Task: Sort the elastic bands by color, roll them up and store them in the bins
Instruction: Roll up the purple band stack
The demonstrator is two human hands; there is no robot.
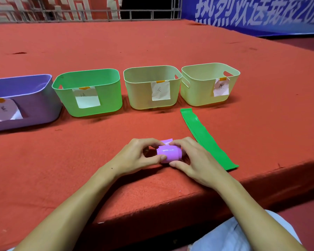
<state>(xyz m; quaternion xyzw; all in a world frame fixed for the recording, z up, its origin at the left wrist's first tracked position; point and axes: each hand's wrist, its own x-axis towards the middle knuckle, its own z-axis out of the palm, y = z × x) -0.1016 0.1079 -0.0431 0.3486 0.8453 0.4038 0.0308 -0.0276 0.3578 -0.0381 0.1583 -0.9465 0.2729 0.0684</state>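
**Pink roll held at the platform edge**

On the red platform (152, 44) four bins stand in a row: purple (34, 105), green (107, 98), and two cream (145, 98) (203, 95), each with a paper label. Near the right cream bin a green band (205, 138) lies flat. At the near edge, left hand (136, 156) and right hand (194, 160) both clasp a pink roll (169, 153).

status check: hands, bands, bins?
Left hand and right hand both gripping pink band, nearly rolled. Green band flat, unrolled. Nothing blocking the bins.
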